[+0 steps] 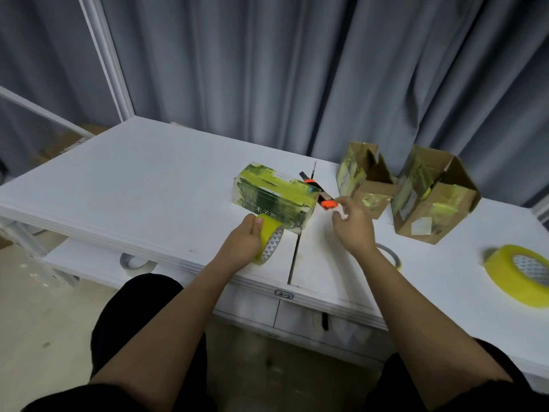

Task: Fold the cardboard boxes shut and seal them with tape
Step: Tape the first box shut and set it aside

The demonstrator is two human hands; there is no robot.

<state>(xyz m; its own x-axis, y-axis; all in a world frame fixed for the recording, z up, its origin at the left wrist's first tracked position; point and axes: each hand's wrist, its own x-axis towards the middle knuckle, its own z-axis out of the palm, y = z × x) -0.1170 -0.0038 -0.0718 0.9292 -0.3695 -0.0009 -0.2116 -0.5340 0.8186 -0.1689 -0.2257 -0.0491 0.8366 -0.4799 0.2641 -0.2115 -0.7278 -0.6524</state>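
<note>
Left hand (246,239) is wrapped round the yellow tape roll (269,239), thumb on top, roll pressed up against the near face of the green box (274,197). Right hand (353,226) hovers above the tabletop (133,179) at about three o'clock from that box, fingers loosely curled with nothing in them, though it is blurred so I can't read the fingertips finely.

Tabletop first: white, wide, with a seam running from twelve to six just right of the green box. At one o'clock from my right hand stands the bigger brown box (430,200), flaps up and open, patched with yellowish tape. Beside it, toward nine o'clock, the smaller brown box (365,182), flaps also up. The green box lies closed, top streaked with yellow tape, sitting at centre.

Far out at four o'clock, a second yellow roll (517,275) lies flat near the edge. Just behind my right wrist peeks a thin, nearly spent roll (390,255). Smallest: an orange-and-black cutter (322,197) at twelve o'clock from my right hand, tucked against the green box's right end.
</note>
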